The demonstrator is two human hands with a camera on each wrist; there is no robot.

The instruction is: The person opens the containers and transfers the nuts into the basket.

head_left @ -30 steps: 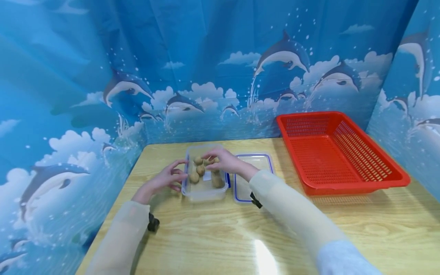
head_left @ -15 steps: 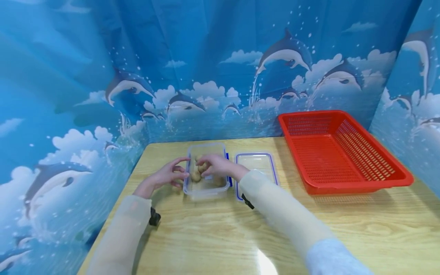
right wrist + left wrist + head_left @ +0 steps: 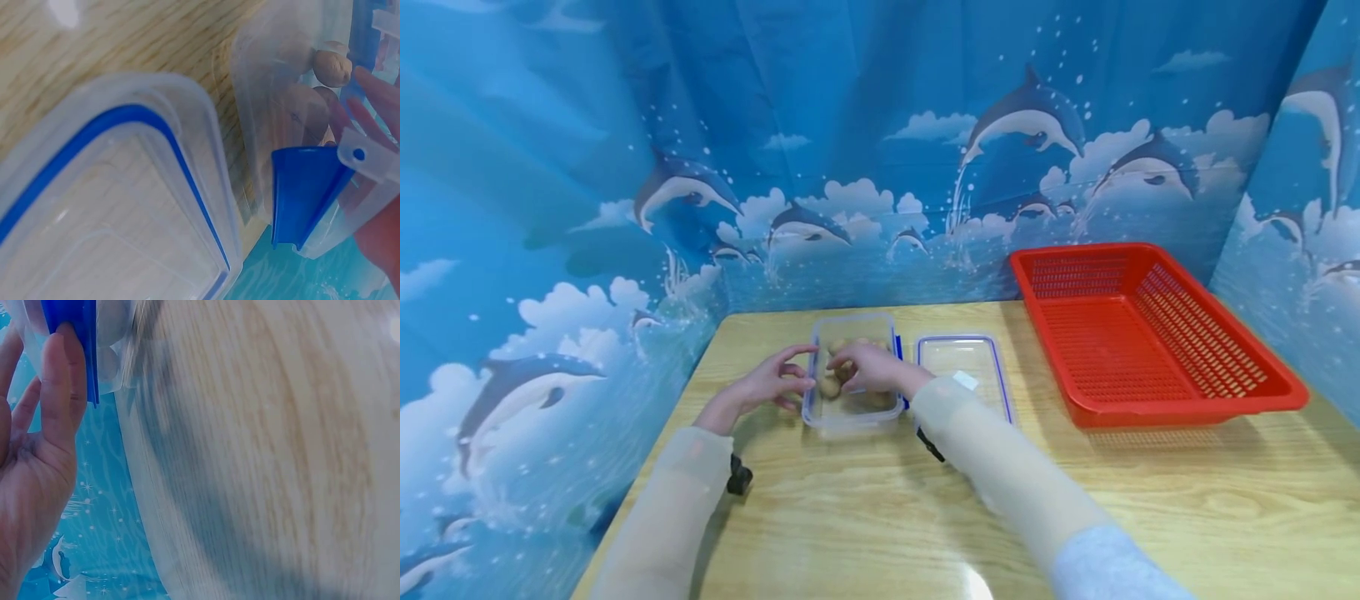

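A clear plastic box with blue side clips stands near the table's back edge. Several round brown things, seemingly small potatoes, lie in it. My left hand is at the box's left side, its fingers loosely spread; in the left wrist view its fingertips touch a blue clip. From the right, my right hand reaches into the box over the potatoes. Its fingers are close around one near the middle, but a grip cannot be made out. The right wrist view shows a potato beside those fingers through the clear wall.
Right of the box lies a clear lid with a blue seal and a small white label. A large red plastic basket stands at the table's right. A blue dolphin-print curtain hangs close behind the table.
My right hand has moved left and slightly nearer within the box, from the far right potatoes to those near the middle. My left hand stays at the box's left side.
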